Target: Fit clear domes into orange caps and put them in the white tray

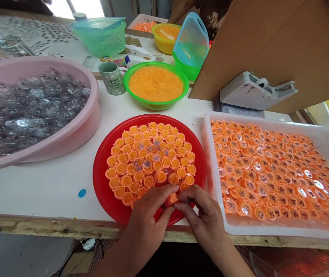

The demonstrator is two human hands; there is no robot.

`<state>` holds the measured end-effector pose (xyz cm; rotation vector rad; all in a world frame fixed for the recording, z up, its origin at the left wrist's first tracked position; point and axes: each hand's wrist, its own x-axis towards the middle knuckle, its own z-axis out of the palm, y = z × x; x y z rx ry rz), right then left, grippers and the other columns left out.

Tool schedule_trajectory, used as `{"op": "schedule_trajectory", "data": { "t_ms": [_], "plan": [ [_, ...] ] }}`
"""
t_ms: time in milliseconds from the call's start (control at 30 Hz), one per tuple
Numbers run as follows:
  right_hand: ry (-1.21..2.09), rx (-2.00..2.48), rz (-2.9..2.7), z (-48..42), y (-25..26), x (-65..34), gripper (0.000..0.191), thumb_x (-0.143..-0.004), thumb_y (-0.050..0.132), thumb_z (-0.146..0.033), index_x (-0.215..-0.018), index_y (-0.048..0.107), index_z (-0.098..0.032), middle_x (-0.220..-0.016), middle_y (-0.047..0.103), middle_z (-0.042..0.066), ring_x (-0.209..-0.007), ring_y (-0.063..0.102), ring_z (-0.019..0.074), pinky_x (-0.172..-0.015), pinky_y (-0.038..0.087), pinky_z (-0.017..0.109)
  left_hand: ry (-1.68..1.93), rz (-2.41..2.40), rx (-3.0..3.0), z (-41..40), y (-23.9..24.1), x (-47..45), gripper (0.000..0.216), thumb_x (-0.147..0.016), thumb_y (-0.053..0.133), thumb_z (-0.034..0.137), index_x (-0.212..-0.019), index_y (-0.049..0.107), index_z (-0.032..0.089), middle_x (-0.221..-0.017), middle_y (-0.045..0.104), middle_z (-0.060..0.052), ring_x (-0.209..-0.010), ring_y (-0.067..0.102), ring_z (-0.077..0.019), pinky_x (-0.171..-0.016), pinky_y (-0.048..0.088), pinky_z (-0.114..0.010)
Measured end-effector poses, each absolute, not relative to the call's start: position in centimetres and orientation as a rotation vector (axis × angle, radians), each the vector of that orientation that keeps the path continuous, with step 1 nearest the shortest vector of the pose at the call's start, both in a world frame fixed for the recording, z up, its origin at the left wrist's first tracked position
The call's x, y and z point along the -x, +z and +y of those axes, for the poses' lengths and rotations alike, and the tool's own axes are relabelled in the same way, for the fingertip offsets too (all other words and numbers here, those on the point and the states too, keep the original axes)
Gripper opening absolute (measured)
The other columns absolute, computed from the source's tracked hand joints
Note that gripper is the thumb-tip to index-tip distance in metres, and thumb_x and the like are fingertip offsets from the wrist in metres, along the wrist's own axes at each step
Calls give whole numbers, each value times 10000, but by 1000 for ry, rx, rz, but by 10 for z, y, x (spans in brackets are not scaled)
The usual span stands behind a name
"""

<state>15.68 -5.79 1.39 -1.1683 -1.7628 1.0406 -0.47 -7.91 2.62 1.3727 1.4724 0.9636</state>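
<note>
My left hand [150, 213] and right hand [206, 215] are closed, pinching a small orange piece [172, 198] between them, over the near side of a red tray [101, 184] bearing orange cup-shaped pieces [143, 154]. I see a white bin [285, 229] to the right, a pink tub [76, 144] left, a green bowl [153, 105] farther away.

A mug [112, 79] with words
Far, left of centre, I read on its green side: "Faith is the Seed, Love is the Flower."
</note>
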Motion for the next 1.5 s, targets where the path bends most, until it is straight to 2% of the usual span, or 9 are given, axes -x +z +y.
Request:
{"op": "schedule_trajectory", "data": {
  "t_ms": [200, 367, 433, 667, 867, 1067, 1233, 1400, 1500],
  "plan": [
    [959, 1146, -1813, -57, 12, -158, 172, -876, 594, -49, -898, 632, -214, -818, 621, 4, -748, 594, 138, -648, 476, 242, 918, 1436, -1325, -79, 25, 5, 349, -834, 638, 153, -1162, 663, 268, -991, 720, -6, -885, 661, -148, -939, 507, -288],
    [771, 1024, -1975, -64, 9, -162, 301, -884, 507, 29, -1067, 617, -184, -946, 623, 58, -869, 599, 162, -750, 499, 265, 866, 1357, -1025, -74, 32, 5, 334, -822, 665, 267, -1155, 669, 234, -927, 710, -12, -829, 656, -153, -829, 543, -270],
    [752, 1003, -2010, -65, 8, -162, 335, -885, 487, 38, -1099, 613, -187, -982, 615, 67, -894, 596, 168, -763, 498, 273, 834, 1290, -870, -72, 36, 5, 383, -795, 696, 280, -1172, 661, 221, -944, 716, -15, -886, 666, -170, -844, 547, -276],
    [1022, 1212, -1768, -56, 9, -158, 133, -875, 605, -75, -866, 616, -207, -797, 609, -8, -713, 568, 127, -630, 447, 240, 837, 1321, -794, -68, 39, 8, 375, -814, 668, 233, -1187, 644, 199, -1056, 722, -45, -998, 667, -206, -942, 524, -333],
    [1289, 1219, -1713, -54, 9, -157, 90, -892, 605, -133, -840, 596, -206, -785, 586, -22, -713, 543, 115, -623, 426, 225, 869, 1187, -741, -65, 32, 11, 341, -834, 633, 184, -1175, 641, 186, -1140, 708, -64, -1092, 642, -212, -945, 529, -308],
    [1424, 1191, -1639, -51, 15, -160, 83, -922, 588, -180, -850, 590, -223, -790, 604, -28, -744, 582, 122, -669, 456, 233, 857, 1120, -651, -63, 28, 11, 369, -822, 639, 159, -1191, 642, 184, -1080, 736, -61, -986, 691, -206, -887, 558, -305],
    [1328, 1223, -1669, -47, 16, -164, 70, -899, 611, -171, -851, 607, -222, -768, 604, -24, -700, 570, 121, -628, 460, 224, 768, 1248, -982, -66, 33, 10, 412, -880, 531, 158, -1281, 611, 212, -1091, 726, -69, -884, 705, -184, -903, 548, -327],
    [1282, 1170, -1800, -46, 16, -168, 80, -910, 605, -183, -867, 658, -224, -791, 640, 2, -733, 591, 148, -658, 479, 258, 772, 1276, -1172, -70, 35, 7, 436, -895, 490, 140, -1303, 593, 254, -1173, 699, -58, -1076, 652, -200, -1011, 488, -347],
    [1284, 1122, -1895, -45, 17, -170, 91, -913, 599, -171, -889, 663, -229, -810, 629, 3, -744, 590, 144, -655, 472, 252, 747, 1249, -1228, -72, 35, 8, 432, -911, 463, 138, -1303, 592, 265, -1199, 688, -65, -1092, 645, -213, -983, 509, -353]
  ]
}}
